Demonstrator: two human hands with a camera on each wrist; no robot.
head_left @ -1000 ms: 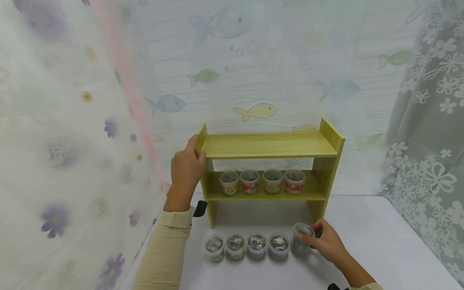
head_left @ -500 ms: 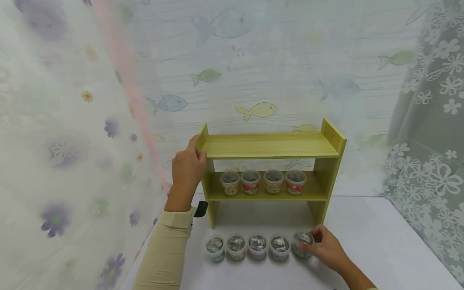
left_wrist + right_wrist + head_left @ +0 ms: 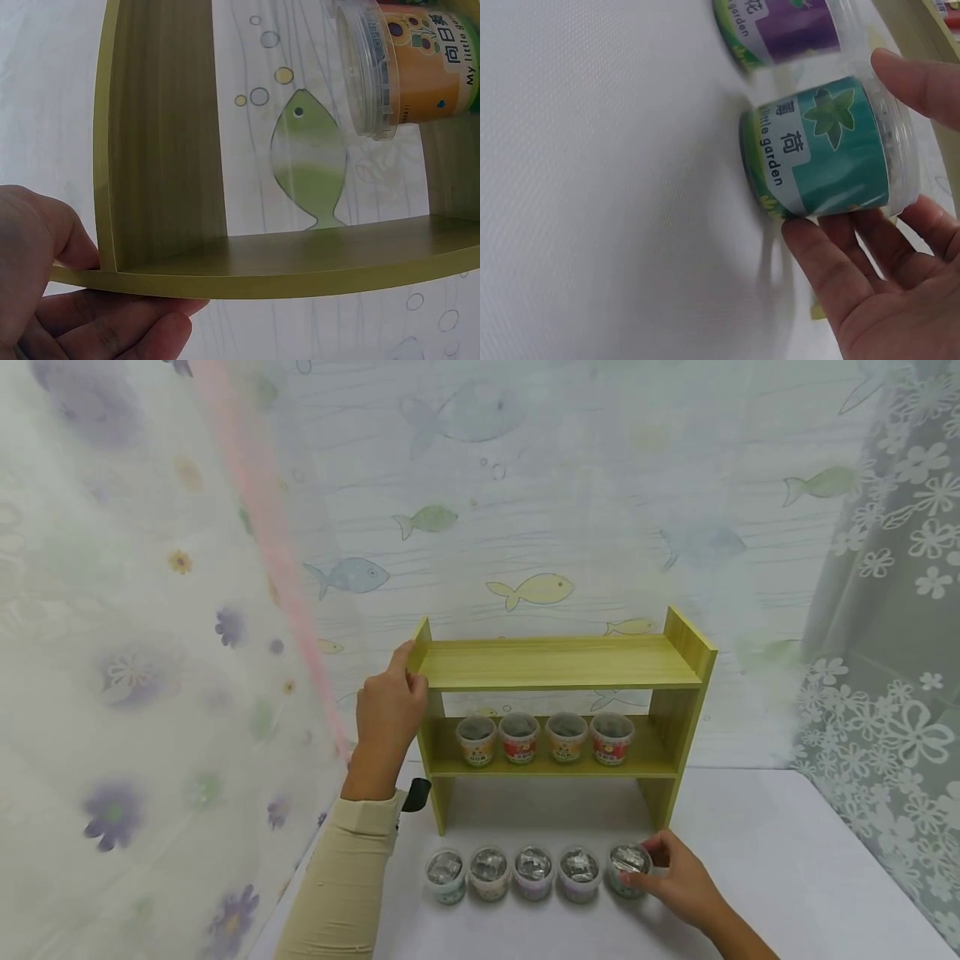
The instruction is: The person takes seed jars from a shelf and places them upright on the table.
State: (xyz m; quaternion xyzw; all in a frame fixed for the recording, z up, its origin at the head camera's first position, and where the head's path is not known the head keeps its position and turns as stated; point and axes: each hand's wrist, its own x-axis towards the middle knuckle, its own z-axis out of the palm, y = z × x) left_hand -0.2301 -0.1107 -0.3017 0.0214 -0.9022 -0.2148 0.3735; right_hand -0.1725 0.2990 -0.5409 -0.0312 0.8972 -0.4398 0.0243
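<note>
R hand (image 3: 678,881) is gripping teal-labelled clear plastic cup (image 3: 628,868), just in front of green wooden two-tier shelf (image 3: 558,662); L hand (image 3: 388,710) is pinching shelf's left top edge.

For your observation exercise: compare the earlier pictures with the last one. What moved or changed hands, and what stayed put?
The right hand lowered the teal cup to the table, at the right end of the cup row, and still grips it. The left hand still holds the shelf; the four shelf cups and the other four table cups stayed.
</note>
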